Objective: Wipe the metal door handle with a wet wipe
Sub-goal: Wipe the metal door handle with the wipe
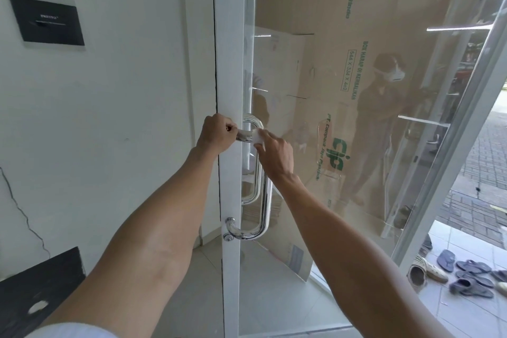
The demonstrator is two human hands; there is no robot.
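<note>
**Both hands at the top of the door handle**

Up at the top bend of the metal door handle (264, 200), where the chrome bar curved in toward the white door frame (229, 63), both hands were gathered. The left hand (218, 133) was closed around the handle's short horizontal section, its fingers (230, 129) clenched on the bar just beside the frame. The right hand (274, 149) was held against the curve of the same bar, and a white wet wipe (258, 138) was pinched in its fingers (267, 136) and pressed onto the metal, touching it just to the right of the left hand. The long vertical run of the handle was left bare below the hands, down to its lower mount above a small round lock (228, 237). Behind the glass door (356, 118) a large sheet of printed cardboard (315, 8) was seen. Sandals (472, 277) were scattered on the tiled floor at lower right.
</note>
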